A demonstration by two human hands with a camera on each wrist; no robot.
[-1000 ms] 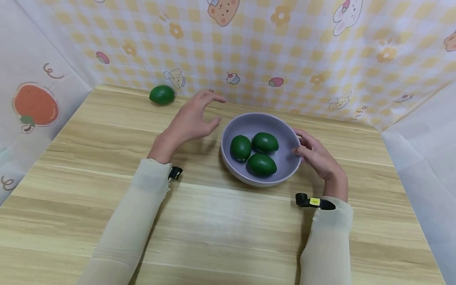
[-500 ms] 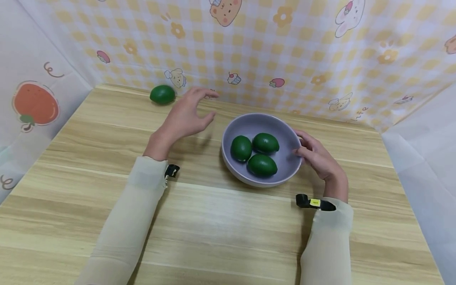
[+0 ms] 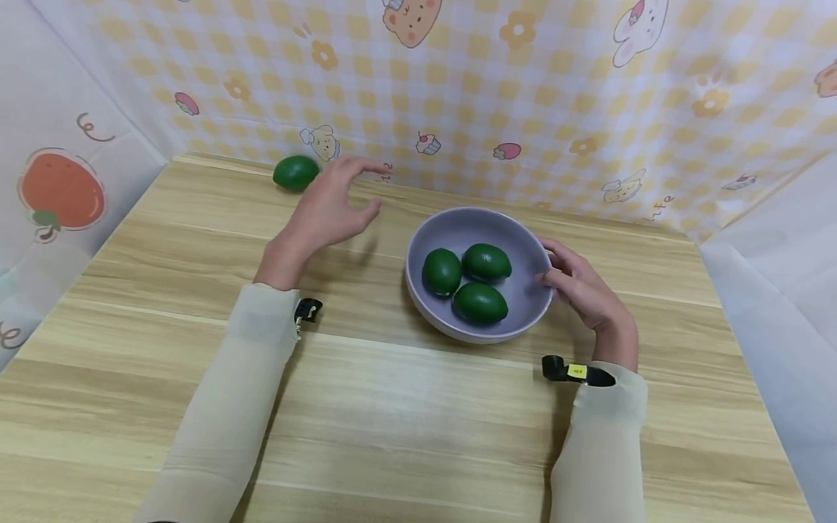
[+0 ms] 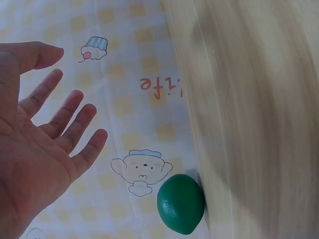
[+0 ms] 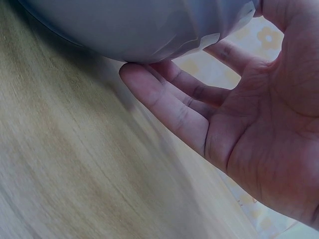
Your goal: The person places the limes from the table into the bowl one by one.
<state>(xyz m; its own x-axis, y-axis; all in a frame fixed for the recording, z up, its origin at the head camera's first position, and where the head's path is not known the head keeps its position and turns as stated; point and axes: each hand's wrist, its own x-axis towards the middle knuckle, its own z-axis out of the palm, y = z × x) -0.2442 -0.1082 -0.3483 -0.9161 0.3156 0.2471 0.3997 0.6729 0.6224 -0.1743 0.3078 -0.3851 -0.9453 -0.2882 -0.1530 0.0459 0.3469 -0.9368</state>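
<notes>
A purple-grey bowl (image 3: 523, 250) stands on the table with three green limes (image 3: 480, 303) in it. My right hand (image 3: 585, 290) grips its right side, thumb over the rim and fingers against the outside. In the right wrist view those fingers lie under the curve of the bowl (image 5: 129, 30). My left hand (image 3: 327, 209) is in the air left of the bowl, thumb and fingers apart, holding nothing. Just left of and behind it, a single lime (image 3: 296, 173) lies at the table's back edge. The left wrist view shows this lime (image 4: 181, 204) apart from the spread fingers.
A yellow-and-white checked cloth (image 3: 458, 94) with cartoon prints rises behind the wooden table (image 3: 392, 428). White cloth (image 3: 72, 160) hangs on the left side, and more is on the right. Both wrists carry a black strapped device (image 3: 578, 372).
My left hand has moved left, away from the bowl and nearer the single lime. The right hand, the bowl and its limes have stayed in place.
</notes>
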